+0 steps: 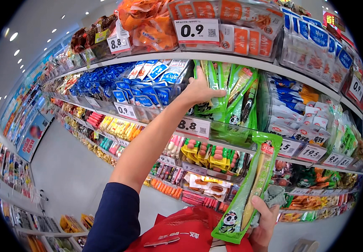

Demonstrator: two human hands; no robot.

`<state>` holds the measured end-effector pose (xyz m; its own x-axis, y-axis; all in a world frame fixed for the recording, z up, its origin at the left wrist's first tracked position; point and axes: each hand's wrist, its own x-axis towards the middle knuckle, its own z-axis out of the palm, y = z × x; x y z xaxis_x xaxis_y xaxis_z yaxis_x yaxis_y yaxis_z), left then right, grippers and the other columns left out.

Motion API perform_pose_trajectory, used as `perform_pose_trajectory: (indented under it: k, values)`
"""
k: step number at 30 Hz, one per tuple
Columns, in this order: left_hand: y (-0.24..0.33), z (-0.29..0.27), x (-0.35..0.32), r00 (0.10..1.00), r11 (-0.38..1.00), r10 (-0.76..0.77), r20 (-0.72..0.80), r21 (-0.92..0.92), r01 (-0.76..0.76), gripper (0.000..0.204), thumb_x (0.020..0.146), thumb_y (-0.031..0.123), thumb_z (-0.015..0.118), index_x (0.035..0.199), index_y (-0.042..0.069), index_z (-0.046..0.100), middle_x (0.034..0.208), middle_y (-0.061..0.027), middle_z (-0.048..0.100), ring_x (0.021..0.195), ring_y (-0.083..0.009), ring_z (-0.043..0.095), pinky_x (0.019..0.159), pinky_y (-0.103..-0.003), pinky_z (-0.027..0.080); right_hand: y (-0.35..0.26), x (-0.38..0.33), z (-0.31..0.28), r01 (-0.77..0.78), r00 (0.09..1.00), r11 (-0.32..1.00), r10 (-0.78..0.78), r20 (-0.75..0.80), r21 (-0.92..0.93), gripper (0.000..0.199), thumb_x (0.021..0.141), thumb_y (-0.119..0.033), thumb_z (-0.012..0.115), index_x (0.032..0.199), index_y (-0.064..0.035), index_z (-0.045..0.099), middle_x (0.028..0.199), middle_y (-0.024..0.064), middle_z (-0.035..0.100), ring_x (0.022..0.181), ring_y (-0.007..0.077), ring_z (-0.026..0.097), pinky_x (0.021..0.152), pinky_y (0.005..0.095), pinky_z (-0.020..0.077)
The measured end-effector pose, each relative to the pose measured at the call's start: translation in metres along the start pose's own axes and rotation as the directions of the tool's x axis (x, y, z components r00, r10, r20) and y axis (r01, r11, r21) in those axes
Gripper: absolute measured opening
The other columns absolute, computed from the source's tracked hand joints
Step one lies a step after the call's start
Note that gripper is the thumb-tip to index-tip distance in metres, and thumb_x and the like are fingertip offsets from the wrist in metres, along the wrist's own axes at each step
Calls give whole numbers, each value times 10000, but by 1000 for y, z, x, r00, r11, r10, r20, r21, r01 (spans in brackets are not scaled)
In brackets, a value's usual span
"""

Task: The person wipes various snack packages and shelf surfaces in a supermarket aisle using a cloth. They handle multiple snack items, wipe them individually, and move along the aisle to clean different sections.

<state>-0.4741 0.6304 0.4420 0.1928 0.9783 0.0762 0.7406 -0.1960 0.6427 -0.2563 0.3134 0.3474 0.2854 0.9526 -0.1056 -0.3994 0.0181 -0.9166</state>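
Note:
My left hand point(203, 89) reaches into a clear shelf bin of long green snack packets point(242, 90). Its thumb and index finger are stretched apart against the packets; the other fingers are hidden. Low at the right, my right hand point(264, 220) grips a long green snack packet point(248, 189), tilted with its top leaning right. A panda picture is on its lower end, and a pale stick-shaped piece shows through its window. A crumpled grey cloth point(275, 196) also shows at my right hand, behind the packet.
Blue-and-white sachets point(148, 86) fill the bin to the left; small white packets point(301, 117) stand to the right. Above runs a shelf edge point(248, 63) with orange packets point(242, 40). Price cards point(194, 127) line the bins. Lower shelves hold colourful snacks; grey floor point(70, 164) lies left.

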Motion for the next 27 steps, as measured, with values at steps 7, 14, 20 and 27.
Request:
perform_pose_trajectory:
  k: [7, 14, 20, 27]
  values:
    - [-3, -12, -12, 998, 998, 16, 53, 65, -19, 1415, 594, 452, 878, 1535, -71, -39, 1386, -489, 303, 1288, -537, 450, 1086, -433, 408, -3, -2, 9, 88, 995, 996, -87, 55, -23, 475, 763, -51, 742, 1206, 17, 585, 1053, 93, 680, 892, 186, 665, 808, 307, 534]
    - [-4, -11, -32, 992, 964, 116, 44, 235, -123, 1145, 727, 508, 808, 1477, -94, 187, 1318, -448, 402, 1241, -546, 480, 1073, -487, 416, -3, 4, 11, 69, 994, 997, -65, 85, -44, 425, 765, -47, 799, 1149, 19, 629, 1024, 81, 695, 908, 158, 658, 829, 300, 518]
    - [-10, 2, -11, 728, 773, 602, -328, 470, -427, 1035, 793, 585, 758, 1351, -181, 342, 1320, -384, 429, 1300, -493, 417, 1107, -478, 372, -15, 4, 16, 63, 997, 996, -59, 56, -69, 441, 746, -63, 820, 1135, 14, 628, 1021, 84, 697, 884, 160, 663, 809, 304, 526]
    - [31, 1, 43, 860, 731, 510, 4, 525, -436, 808, 928, 699, 462, 1430, 65, 469, 1367, -218, 553, 1325, -407, 458, 1133, -545, 299, -24, 17, 12, 152, 987, 965, -138, 79, -212, 441, 730, -87, 834, 1110, 9, 634, 988, 56, 693, 853, 140, 651, 796, 290, 518]
